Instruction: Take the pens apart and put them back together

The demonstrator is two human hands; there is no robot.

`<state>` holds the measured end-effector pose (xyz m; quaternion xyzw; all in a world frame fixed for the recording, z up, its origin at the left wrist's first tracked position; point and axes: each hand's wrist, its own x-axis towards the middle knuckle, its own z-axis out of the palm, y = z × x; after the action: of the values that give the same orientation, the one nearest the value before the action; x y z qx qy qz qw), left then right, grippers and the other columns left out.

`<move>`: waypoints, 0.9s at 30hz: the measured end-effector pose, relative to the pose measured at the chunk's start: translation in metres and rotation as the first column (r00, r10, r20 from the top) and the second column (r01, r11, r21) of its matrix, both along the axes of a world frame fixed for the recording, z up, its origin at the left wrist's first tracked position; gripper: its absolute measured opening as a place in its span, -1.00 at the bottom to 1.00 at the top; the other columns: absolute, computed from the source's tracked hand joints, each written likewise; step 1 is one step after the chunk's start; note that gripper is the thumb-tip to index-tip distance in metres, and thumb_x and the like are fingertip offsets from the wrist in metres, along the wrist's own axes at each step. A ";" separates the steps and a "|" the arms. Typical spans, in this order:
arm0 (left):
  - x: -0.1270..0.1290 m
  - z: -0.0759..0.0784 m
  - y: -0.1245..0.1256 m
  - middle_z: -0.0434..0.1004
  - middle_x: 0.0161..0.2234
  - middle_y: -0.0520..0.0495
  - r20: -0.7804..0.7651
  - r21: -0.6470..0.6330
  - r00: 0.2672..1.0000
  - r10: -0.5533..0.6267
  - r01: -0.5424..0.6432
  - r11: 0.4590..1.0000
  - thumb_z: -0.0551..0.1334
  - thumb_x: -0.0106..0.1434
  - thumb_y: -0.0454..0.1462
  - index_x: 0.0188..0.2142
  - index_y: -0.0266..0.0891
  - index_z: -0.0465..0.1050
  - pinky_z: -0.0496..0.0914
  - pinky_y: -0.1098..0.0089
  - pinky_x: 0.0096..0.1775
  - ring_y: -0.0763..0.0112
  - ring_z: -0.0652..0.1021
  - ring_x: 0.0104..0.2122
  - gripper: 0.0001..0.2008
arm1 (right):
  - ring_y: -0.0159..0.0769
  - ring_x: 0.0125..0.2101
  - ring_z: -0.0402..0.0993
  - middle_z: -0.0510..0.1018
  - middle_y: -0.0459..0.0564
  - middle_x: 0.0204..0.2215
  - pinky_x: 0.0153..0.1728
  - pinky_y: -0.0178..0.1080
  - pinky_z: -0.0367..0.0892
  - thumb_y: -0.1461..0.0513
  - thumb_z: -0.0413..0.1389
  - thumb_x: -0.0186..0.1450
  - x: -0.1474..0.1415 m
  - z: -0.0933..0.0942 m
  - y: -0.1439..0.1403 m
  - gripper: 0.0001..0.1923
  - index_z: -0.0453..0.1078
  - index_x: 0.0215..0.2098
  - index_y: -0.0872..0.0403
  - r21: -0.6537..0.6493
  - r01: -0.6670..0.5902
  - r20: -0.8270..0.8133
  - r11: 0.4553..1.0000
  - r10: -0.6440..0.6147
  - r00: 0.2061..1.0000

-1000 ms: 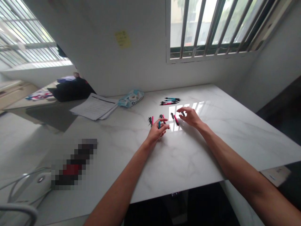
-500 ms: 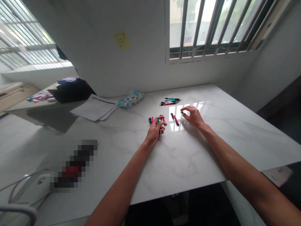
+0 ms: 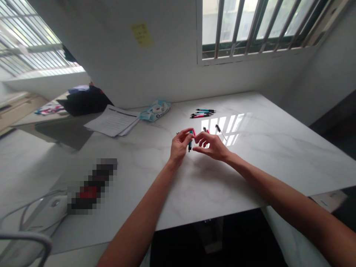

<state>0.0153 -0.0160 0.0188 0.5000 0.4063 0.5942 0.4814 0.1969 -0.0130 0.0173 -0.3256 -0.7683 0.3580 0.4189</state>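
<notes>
My left hand (image 3: pixel 179 145) is raised just above the white marble table (image 3: pixel 250 159) and grips short pen pieces (image 3: pixel 191 138), one teal and one pink. My right hand (image 3: pixel 213 147) has come up against it. Its index fingertip touches the pink piece and its thumb is curled underneath; whether it holds anything is hidden. Behind the hands, a pink pen piece (image 3: pixel 205 129) and a thin pen refill (image 3: pixel 219 129) lie on the table. Further back lies a small group of whole pens (image 3: pixel 203 113).
A stack of papers (image 3: pixel 114 122) and a blue wipes packet (image 3: pixel 155 111) lie at the back left, beside a black bag (image 3: pixel 83 102). A blurred dark object (image 3: pixel 93 185) and a white cable (image 3: pixel 27 211) are at the near left. A barred window (image 3: pixel 250 26) is behind.
My left hand has lifted the pen pieces off the table. My right hand has left the pieces on the right and moved left to meet it. The view has tilted slightly downward.
</notes>
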 end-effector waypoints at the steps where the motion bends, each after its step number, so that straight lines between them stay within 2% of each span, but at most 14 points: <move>1: 0.000 0.000 -0.001 0.63 -0.34 0.00 0.020 -0.006 1.000 0.007 -0.007 1.000 0.49 0.15 -0.11 -0.05 -0.19 0.64 0.41 0.46 -0.27 0.48 0.54 -0.36 -0.61 | -0.24 -0.31 0.62 0.64 -0.01 -0.25 -0.29 -0.18 0.56 0.00 0.39 0.22 -0.002 -0.001 -0.001 -0.60 0.42 -0.13 0.02 -0.048 -0.005 -0.019 0.999 0.004 1.000; 4: 0.003 0.001 -0.002 0.67 -0.30 -0.04 0.092 -0.048 0.995 0.023 -0.019 0.999 0.54 0.07 -0.07 -0.08 -0.20 0.64 0.45 0.44 -0.29 0.47 0.57 -0.39 -0.55 | -0.24 -0.34 0.63 0.64 -0.04 -0.28 -0.32 -0.19 0.57 -0.01 0.45 0.14 -0.007 -0.004 -0.004 -0.51 0.38 -0.13 0.01 -0.158 -0.009 -0.095 0.987 -0.006 0.995; 8: 0.003 0.001 0.000 0.69 -0.30 -0.07 0.161 -0.108 0.984 0.080 -0.064 0.992 0.57 0.01 -0.04 -0.16 -0.25 0.67 0.53 0.36 -0.17 0.45 0.62 -0.38 -0.53 | -0.29 -0.40 0.58 0.61 -0.08 -0.38 -0.33 -0.21 0.53 -0.03 0.40 0.18 -0.009 -0.004 -0.003 -0.58 0.39 -0.23 0.03 -0.206 0.014 -0.208 0.978 -0.058 0.976; 11: 0.001 -0.001 0.002 0.70 -0.30 -0.07 0.179 -0.150 0.978 0.107 -0.081 0.985 0.59 -0.04 -0.06 -0.22 -0.27 0.68 0.55 0.31 -0.09 0.44 0.64 -0.37 -0.55 | -0.31 -0.36 0.56 0.61 -0.06 -0.35 -0.29 -0.23 0.51 -0.03 0.40 0.19 -0.003 -0.002 0.005 -0.61 0.45 -0.26 0.05 -0.236 0.043 -0.295 0.971 -0.114 0.949; 14: 0.001 -0.004 0.001 0.70 -0.32 -0.10 0.158 -0.226 0.987 0.021 0.015 0.974 0.62 -0.09 -0.11 -0.26 -0.30 0.68 0.56 0.26 -0.03 0.39 0.66 -0.33 -0.56 | -0.38 -0.40 0.49 0.58 -0.09 -0.39 -0.34 -0.29 0.43 0.01 0.39 0.21 0.007 -0.001 0.016 -0.66 0.53 -0.22 0.06 -0.291 0.082 -0.381 0.953 -0.194 0.904; 19: 0.008 -0.013 -0.004 0.71 -0.34 -0.15 0.143 -0.347 0.980 -0.137 0.180 0.920 0.65 -0.14 -0.19 -0.27 -0.35 0.66 0.56 0.16 0.03 0.33 0.68 -0.33 -0.54 | -0.44 -0.46 0.37 0.56 -0.12 -0.41 -0.42 -0.32 0.34 0.03 0.39 0.20 0.017 -0.006 0.027 -0.63 0.60 -0.12 0.05 -0.405 0.014 -0.469 0.914 -0.221 0.855; 24: 0.011 -0.015 -0.004 0.70 -0.32 -0.16 0.149 -0.365 0.983 -0.108 0.156 0.918 0.62 -0.07 -0.21 -0.25 -0.35 0.65 0.57 0.20 0.02 0.35 0.67 -0.32 -0.59 | -0.45 -0.47 0.37 0.56 -0.12 -0.40 -0.42 -0.32 0.36 0.01 0.38 0.20 0.017 -0.009 0.031 -0.61 0.61 -0.10 0.04 -0.427 0.020 -0.465 0.904 -0.238 0.853; 27: 0.009 -0.012 -0.004 0.70 -0.31 -0.13 0.124 -0.349 0.988 -0.088 0.127 0.929 0.61 -0.05 -0.19 -0.21 -0.32 0.65 0.58 0.28 -0.06 0.40 0.66 -0.35 -0.57 | -0.43 -0.44 0.46 0.55 -0.13 -0.39 -0.34 -0.31 0.45 0.03 0.35 0.22 0.032 -0.008 0.044 -0.64 0.57 -0.10 0.02 -0.407 0.122 -0.481 0.905 -0.325 0.814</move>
<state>0.0243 -0.0198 0.0069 0.3939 0.4529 0.5093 0.6167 0.2288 0.0312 0.0097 -0.3721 -0.4969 0.5155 0.5906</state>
